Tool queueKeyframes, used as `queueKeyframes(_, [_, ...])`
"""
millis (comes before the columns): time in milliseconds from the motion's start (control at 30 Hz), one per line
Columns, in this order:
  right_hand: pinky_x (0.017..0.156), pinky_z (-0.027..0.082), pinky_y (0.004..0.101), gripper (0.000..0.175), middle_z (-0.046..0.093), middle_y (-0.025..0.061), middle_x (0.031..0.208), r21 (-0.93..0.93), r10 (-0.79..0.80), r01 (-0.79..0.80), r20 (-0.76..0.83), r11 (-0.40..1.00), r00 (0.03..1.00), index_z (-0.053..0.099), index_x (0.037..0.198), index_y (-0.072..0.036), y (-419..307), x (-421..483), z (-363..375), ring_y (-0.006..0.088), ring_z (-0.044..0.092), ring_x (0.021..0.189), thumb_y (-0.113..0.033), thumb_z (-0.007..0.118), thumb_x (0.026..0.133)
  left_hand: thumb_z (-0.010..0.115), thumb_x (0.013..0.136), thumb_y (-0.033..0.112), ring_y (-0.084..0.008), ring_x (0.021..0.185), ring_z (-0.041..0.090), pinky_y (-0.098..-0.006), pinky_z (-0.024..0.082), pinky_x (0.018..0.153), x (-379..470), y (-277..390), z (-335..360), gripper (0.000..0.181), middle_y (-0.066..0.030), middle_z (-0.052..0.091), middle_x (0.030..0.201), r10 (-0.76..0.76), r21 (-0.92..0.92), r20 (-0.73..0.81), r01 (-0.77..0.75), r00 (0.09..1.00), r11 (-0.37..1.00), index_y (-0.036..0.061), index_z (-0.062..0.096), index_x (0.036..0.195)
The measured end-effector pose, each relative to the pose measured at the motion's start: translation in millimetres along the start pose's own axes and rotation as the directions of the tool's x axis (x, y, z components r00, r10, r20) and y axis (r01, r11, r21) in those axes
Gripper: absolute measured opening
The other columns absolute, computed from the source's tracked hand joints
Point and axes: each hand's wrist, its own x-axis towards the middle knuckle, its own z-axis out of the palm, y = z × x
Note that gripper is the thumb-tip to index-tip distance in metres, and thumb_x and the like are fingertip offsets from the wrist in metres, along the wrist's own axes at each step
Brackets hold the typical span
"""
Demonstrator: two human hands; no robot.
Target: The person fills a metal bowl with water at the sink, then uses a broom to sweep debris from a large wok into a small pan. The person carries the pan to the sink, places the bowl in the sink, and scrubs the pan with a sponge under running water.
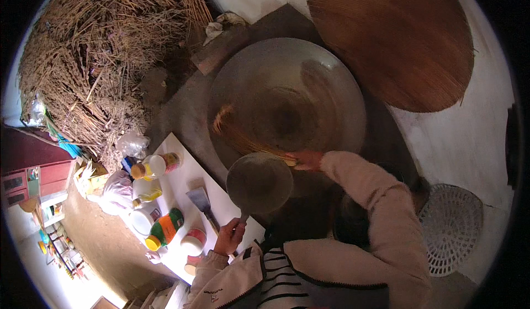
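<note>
A large round metal wok [331, 114] is set into the stove top, its inside wet and brownish toward the bottom. My right hand [307, 160] grips the near end of a straw brush [252, 143], whose frayed tip rests against the wok's left wall. Over the wok's near rim hangs a round dipper [259, 182], with my left hand [231, 236] closed round its handle. Whether the dipper holds liquid cannot be made out. A metal spatula [198, 199] lies on the white counter [176, 151] beside my left hand.
Bottles, including a green one with a yellow cap [165, 229], and a white tub [145, 220] crowd the counter. Dry brushwood [95, 60] is heaped at the far left. A brown round lid [397, 40] leans at the back right; a white plastic basket [451, 230] stands right.
</note>
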Motion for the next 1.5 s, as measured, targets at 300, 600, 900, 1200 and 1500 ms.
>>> queueKeyframes(300, [0.098,0.044,0.0405,0.054,0.06,0.0167,0.126,-0.32,0.595,-0.626,-0.201,0.711,0.778,0.048,0.14,-0.018,11,-92,-133,0.0324,0.058,0.113,-0.035,0.059,0.089,0.051,0.098,0.019,-0.0046,0.053,0.042,-0.0232,0.033,0.047,-23,-11,24,0.018,0.003,0.048,0.063,-0.055,-0.092,-0.029,0.053,0.998,0.994,0.0022,0.057,0.096])
queueKeyframes(600, [0.085,0.051,0.0424,0.047,0.066,0.0143,0.108,-0.825,0.506,-0.51,-0.34,0.243,0.792,0.054,0.135,-0.019,-48,-162,-243,0.0274,0.064,0.096,-0.022,0.057,0.088,0.05,0.099,0.019,-0.0029,0.05,0.039,-0.0213,0.03,0.045,-28,-26,22,0.018,0.0048,0.046,0.064,-0.016,-0.2,-0.075,0.001,0.997,0.98,0.0023,0.056,0.096])
queueKeyframes(900, [0.092,0.045,0.044,0.05,0.064,0.0109,0.116,-0.511,0.458,-0.241,0.355,0.825,0.815,0.055,0.132,-0.015,-125,-131,-64,0.028,0.059,0.106,-0.038,0.061,0.089,0.049,0.1,0.022,-0.0029,0.047,0.039,-0.0205,0.03,0.041,-31,-31,1,0.021,0.0049,0.046,0.062,0.049,-0.264,-0.137,-0.084,0.989,0.961,0.0028,0.055,0.094])
queueKeyframes(1200, [0.086,0.048,0.041,0.052,0.062,0.0099,0.113,-0.033,0.6,-0.608,-0.129,0.793,0.79,0.047,0.14,-0.022,-14,-96,-60,0.0263,0.059,0.099,-0.024,0.059,0.09,0.05,0.1,0.022,-0.0029,0.048,0.039,-0.0198,0.03,0.042,-35,-28,1,0.02,0.0048,0.046,0.064,0.019,-0.241,-0.187,-0.065,0.982,0.968,0.0034,0.055,0.094])
queueKeyframes(1500, [0.088,0.05,0.0386,0.051,0.063,0.0154,0.121,-0.213,0.682,-0.697,-0.149,0.685,0.716,0.053,0.136,-0.02,-16,-132,-102,0.0295,0.063,0.102,-0.029,0.062,0.086,0.049,0.1,0.02,-0.0021,0.048,0.038,-0.0194,0.029,0.042,-17,-22,12,0.018,0.0052,0.045,0.063,0.006,-0.253,-0.187,-0.054,0.982,0.966,0.0037,0.055,0.095])
